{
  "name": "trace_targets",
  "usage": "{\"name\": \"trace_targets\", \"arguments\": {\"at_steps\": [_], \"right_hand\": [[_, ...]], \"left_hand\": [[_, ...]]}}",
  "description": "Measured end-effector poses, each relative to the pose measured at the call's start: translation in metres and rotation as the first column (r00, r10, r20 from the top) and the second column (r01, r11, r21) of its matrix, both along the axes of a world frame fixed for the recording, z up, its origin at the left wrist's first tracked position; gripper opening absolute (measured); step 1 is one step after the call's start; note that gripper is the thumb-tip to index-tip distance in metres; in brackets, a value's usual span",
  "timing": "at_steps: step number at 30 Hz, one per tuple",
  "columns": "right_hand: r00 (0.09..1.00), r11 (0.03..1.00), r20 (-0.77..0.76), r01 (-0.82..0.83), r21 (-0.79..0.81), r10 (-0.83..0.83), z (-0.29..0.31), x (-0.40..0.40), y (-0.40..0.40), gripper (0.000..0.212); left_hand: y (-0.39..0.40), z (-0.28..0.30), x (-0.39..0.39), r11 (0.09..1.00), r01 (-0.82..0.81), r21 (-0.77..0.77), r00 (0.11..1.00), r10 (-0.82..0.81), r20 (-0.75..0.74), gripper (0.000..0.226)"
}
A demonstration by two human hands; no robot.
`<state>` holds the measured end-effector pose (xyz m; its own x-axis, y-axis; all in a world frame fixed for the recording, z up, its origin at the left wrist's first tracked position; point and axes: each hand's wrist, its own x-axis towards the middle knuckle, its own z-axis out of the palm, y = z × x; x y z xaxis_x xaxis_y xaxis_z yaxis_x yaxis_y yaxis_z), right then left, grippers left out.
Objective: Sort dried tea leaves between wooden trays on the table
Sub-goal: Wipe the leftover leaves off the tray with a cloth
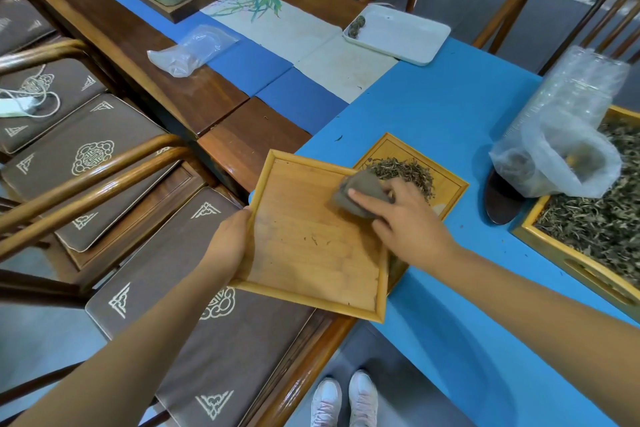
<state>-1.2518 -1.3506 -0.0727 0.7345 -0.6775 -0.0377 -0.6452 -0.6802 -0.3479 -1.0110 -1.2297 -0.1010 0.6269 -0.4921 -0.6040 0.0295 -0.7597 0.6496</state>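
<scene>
My left hand grips the left edge of a square wooden tray, held tilted above the table's edge. Only a few leaf crumbs lie on its floor. My right hand presses a grey cloth against the far right corner of that tray. Under that corner sits a second wooden tray on the blue table, with a pile of dried tea leaves in it. At the right edge a large wooden tray is full of tea leaves.
A clear plastic bag rests over the large tray's near corner, beside a dark oval dish. A white tray with tea balls sits far back. Another plastic bag lies on the wooden bench. Cushioned chairs line the left side.
</scene>
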Motion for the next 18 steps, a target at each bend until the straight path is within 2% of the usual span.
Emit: {"name": "trace_targets", "arguments": {"at_steps": [5, 8, 13, 18], "right_hand": [[0.966, 0.963, 0.028, -0.259, 0.080, 0.258, 0.001, 0.026, 0.062, 0.053], [0.944, 0.941, 0.001, -0.328, 0.082, 0.329, -0.007, 0.035, 0.082, 0.054], [0.965, 0.964, -0.010, -0.260, 0.053, 0.261, -0.020, 0.036, 0.077, 0.055], [0.998, 0.998, -0.020, -0.066, 0.002, 0.066, -0.027, 0.024, 0.042, 0.057]], "left_hand": [[-0.004, 0.000, -0.008, 1.000, -0.014, -0.016, 1.000, 0.013, -0.017, 0.050], [-0.004, 0.002, -0.011, 1.000, -0.008, -0.027, 0.999, 0.007, -0.047, 0.051], [-0.002, 0.002, -0.013, 0.998, 0.015, -0.053, 1.000, -0.016, -0.015, 0.045], [0.003, 0.000, -0.011, 0.999, -0.012, -0.030, 1.000, 0.012, 0.014, 0.047]]}}
